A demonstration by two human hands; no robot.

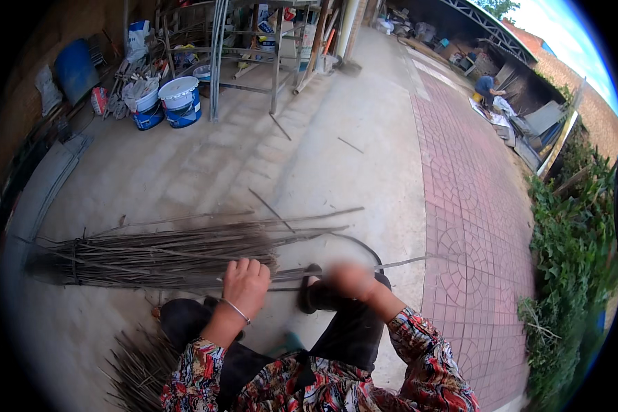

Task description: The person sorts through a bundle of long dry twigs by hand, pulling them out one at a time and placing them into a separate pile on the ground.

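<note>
A long bundle of thin dry sticks [170, 252] lies across the concrete in front of me, bound near its left end. My left hand [244, 283], with a bangle at the wrist, is curled at the bundle's near right end. A thin stick seems to run through its fingers, with a small pale tip at their left side. My right hand [351, 279] is smeared by blur above my shoe, so its grip is unclear. A long thin stick [404, 261] emerges just right of it, and a dark curved stick [360, 243] arches behind it.
A second stick pile [141, 365] lies by my leg at lower left. Loose sticks [270, 208] are scattered on the concrete. Lidded paint buckets [180, 103] and a metal rack [275, 67] stand ahead. Green plants [571, 247] border the red paving [468, 206]; a person [486, 90] bends far off.
</note>
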